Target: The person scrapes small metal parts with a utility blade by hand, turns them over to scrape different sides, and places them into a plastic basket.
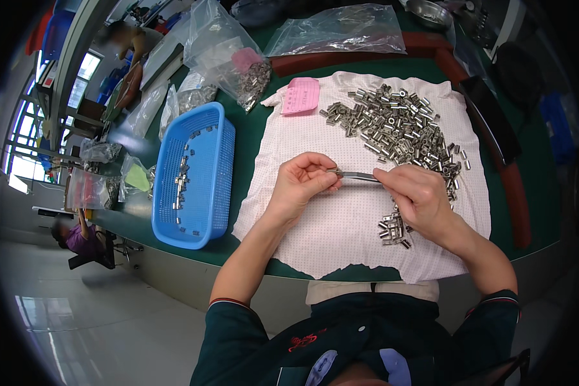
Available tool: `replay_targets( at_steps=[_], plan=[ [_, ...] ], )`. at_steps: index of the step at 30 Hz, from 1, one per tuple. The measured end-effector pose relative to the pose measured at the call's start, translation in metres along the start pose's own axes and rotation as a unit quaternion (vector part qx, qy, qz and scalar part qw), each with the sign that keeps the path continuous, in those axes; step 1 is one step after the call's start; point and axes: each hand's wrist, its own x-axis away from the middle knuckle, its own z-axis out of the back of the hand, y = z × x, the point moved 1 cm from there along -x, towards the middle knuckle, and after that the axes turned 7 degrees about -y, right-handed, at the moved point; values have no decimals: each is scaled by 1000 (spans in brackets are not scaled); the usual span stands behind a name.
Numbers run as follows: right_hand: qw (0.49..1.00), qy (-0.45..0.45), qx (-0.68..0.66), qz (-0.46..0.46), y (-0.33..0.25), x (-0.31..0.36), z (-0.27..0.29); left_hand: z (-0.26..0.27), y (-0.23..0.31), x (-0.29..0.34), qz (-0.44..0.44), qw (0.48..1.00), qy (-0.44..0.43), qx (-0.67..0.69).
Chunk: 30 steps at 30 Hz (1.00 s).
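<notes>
Bright even light, window glare left, fisheye-dark corners

Pink paper label [300, 96]: rectangular, lying on the top left corner of the white cloth [341, 219].
Clear plastic bag [228, 55]: behind the label, bulging, holding small metal parts and a pink slip.
Flat clear bag [338, 30]: at the table's far edge, crumpled.
Small clear bags [186, 100]: beside the blue basket [196, 174]; more at the table's left end [100, 180].
</notes>
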Motion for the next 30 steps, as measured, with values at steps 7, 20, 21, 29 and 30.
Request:
replay_targets(
  at_steps=[7, 20, 21, 29, 30],
  plan=[
    [992, 3, 116, 44, 0, 0, 1, 2, -4, -1, 14, 1000, -4, 26],
    [977, 48, 187, 96, -3, -5, 0, 5, -8, -1, 66, 996, -9, 56],
    [978, 44, 182, 91, -4, -5, 1, 5, -8, 0, 68, 997, -7, 39],
    [993, 64, 90, 46, 0, -4, 0, 7, -8, -2, 62, 996, -27, 63],
    [995, 57, 77, 42, 0, -4, -1, 7, -8, -2, 61, 996, -23, 61]
  ],
)
